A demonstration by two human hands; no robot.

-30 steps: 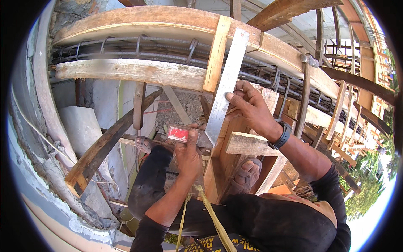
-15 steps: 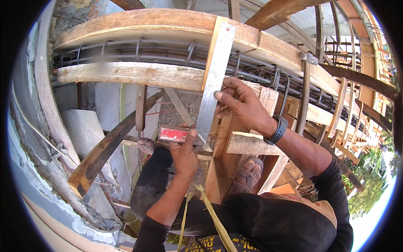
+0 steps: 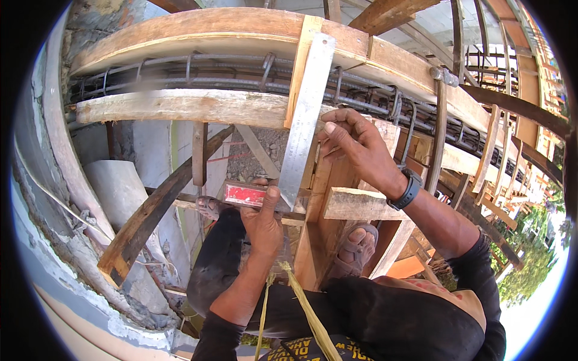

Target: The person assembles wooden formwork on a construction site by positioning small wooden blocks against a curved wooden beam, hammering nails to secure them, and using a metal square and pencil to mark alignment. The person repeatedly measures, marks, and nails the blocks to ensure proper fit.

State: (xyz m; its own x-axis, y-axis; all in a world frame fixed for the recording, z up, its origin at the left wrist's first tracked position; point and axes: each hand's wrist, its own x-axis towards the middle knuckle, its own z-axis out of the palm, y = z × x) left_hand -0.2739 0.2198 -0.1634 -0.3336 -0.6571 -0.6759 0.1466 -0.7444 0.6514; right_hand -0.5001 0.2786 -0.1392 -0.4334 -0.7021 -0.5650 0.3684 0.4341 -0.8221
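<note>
My left hand point(image 3: 263, 219) is closed around the red-faced handle point(image 3: 244, 194) of a try square, thumb pressed on its near end. The square's silver steel blade point(image 3: 306, 114) points up and away, tilted a little right. It lies along a short pale batten point(image 3: 302, 66) that bridges two timber form boards. Just right of the blade hovers my right hand point(image 3: 360, 149), its fingers loosely curled and slightly apart. I see nothing between them, and the hand is off the blade.
Steel rebar with stirrups point(image 3: 229, 75) runs between the far form board point(image 3: 198, 31) and the near board point(image 3: 192, 105). A hammer point(image 3: 442, 75) rests on the boards at right. A dark slanting pole point(image 3: 162, 207) stands at left. My sandalled feet point(image 3: 355, 253) are among the timbers below.
My right hand has let go of the blade and drawn slightly right. The view has shifted a little; the square stays in my left hand along the batten.
</note>
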